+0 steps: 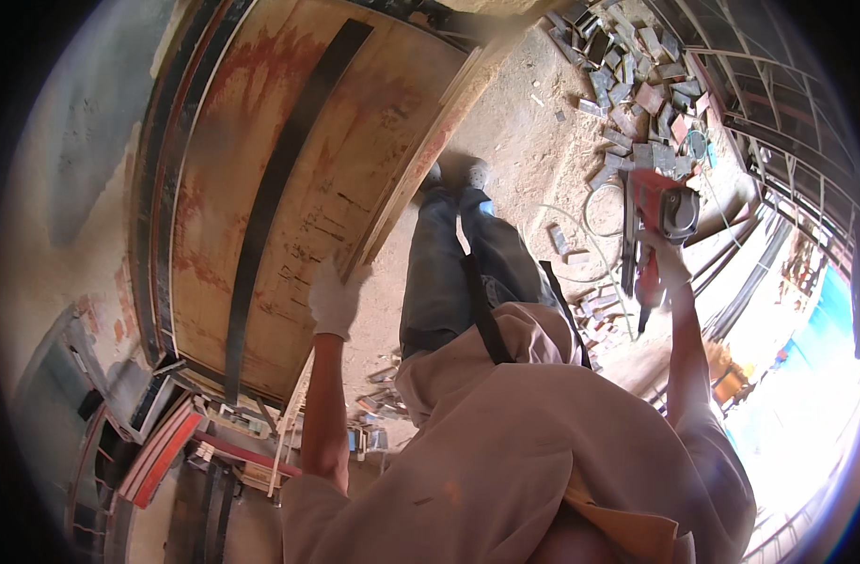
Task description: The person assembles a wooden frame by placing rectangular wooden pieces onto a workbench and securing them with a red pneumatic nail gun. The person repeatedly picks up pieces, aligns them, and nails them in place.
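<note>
My right hand (670, 263), in a pale glove, is closed round the handle of a red and dark nail gun (672, 205). The tool is held out to my right, above the ground, apart from the wooden panel. To my left, my white-gloved left hand (338, 297) lies at the near edge of a large wooden panel (392, 113). Its fingers stretch over the surface, with the thumb apart, and it holds nothing. Reddish stains, a dark strip (293, 160) and some dark handwritten marks show on the panel.
Scattered block-like offcuts (637, 94) lie on the dusty ground at the far right. A thin pale green hose (594, 249) loops near my legs (449, 254). Long dark bars (749, 268) lie at right. Red curved pieces (162, 451) stand at lower left, beyond the panel.
</note>
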A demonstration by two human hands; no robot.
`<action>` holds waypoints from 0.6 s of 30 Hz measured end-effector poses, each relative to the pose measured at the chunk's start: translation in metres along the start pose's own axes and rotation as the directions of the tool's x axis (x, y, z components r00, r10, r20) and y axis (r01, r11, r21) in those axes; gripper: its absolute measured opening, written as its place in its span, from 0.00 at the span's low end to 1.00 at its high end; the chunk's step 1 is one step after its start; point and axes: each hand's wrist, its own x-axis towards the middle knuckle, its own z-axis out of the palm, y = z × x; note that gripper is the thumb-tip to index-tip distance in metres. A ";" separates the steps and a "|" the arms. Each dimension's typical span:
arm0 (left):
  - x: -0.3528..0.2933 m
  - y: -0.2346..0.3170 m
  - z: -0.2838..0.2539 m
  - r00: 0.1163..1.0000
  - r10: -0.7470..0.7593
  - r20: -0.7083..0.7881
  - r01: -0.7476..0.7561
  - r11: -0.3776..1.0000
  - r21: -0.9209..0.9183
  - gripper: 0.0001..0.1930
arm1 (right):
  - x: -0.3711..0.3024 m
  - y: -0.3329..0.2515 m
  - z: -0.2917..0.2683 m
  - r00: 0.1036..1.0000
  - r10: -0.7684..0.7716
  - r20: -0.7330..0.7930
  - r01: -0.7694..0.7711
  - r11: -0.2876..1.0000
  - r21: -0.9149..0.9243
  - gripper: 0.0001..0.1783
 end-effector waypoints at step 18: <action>-0.020 0.000 0.032 0.992 -0.037 -0.120 0.085 0.904 0.420 0.39 | -0.074 0.291 0.058 0.908 0.379 0.179 -0.372 0.925 -0.072 0.13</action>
